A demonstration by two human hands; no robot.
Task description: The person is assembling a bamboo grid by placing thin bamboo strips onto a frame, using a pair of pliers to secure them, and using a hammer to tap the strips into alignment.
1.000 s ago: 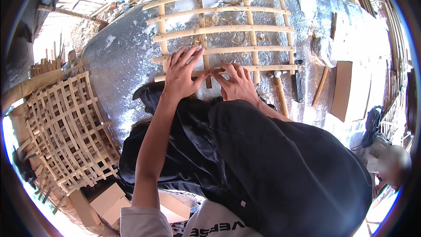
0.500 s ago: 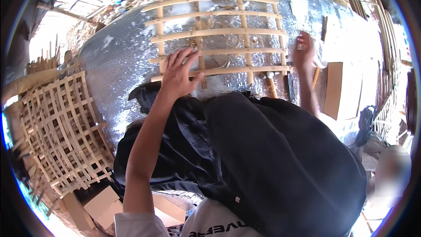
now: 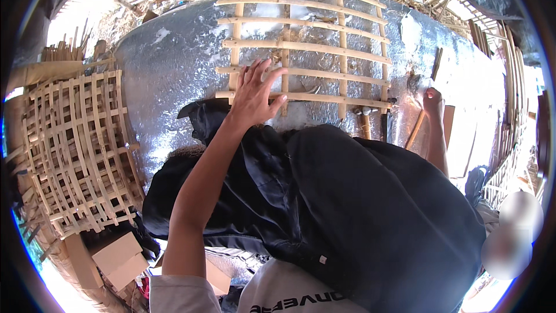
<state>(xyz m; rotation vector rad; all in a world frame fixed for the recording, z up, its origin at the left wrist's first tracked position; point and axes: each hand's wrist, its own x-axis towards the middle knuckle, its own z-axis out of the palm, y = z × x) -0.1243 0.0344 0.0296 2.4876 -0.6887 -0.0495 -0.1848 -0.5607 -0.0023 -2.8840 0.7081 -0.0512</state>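
Your left hand (image 3: pixel 255 95) lies flat with fingers spread on the bamboo lattice (image 3: pixel 307 46) in the upper middle of the frame, palm over the lowest slats, which looks like a way to pin the frame against the silver foil-covered counter (image 3: pixel 168 64) so it cannot slide. Your left forearm rises from the lower edge, bare, crossing a black jacket (image 3: pixel 347 208) draped in front of you. Your right hand (image 3: pixel 432 103) is out at the upper right, past the lattice's corner, fingers curled at a thin wooden stick (image 3: pixel 418 127); whether it actually grips it I cannot tell. A finished woven lattice panel (image 3: pixel 75 150) lies at the left.
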